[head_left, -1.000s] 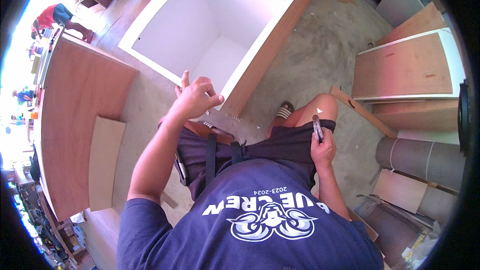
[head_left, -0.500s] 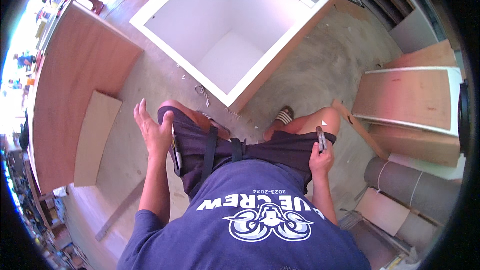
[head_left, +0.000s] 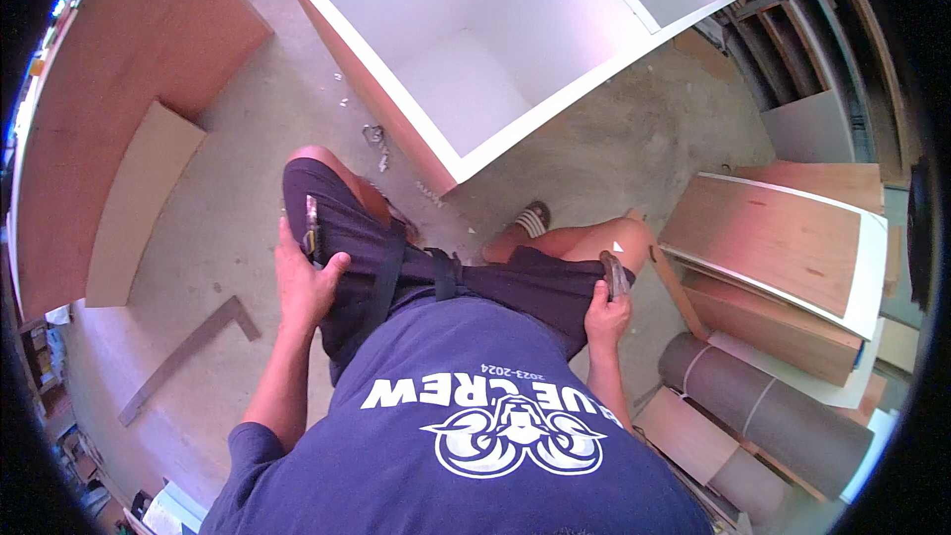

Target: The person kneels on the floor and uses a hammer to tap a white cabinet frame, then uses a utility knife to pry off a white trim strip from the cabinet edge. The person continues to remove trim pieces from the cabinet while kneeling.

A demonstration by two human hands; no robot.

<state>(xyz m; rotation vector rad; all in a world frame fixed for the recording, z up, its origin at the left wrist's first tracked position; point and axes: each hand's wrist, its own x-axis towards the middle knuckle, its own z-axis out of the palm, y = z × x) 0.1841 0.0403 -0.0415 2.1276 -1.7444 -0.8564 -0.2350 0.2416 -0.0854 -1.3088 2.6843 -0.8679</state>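
In the head view, our right grip point(head_left: 608, 317) is closed around a grey hand tool point(head_left: 619, 281) with a darker end, held over the right leg of our dark shorts point(head_left: 525, 287). Our left grip point(head_left: 305, 282) is at the left thigh, thumb and fingers to either side of a slim tool point(head_left: 312, 213); we cannot tell whether it grips that tool. Ahead of us, a white-edged cabinet point(head_left: 594, 83) sits on the floor point(head_left: 238, 228), shavings point(head_left: 376, 136) near its closest corner. To our left lies an L-shaped piece point(head_left: 183, 352).
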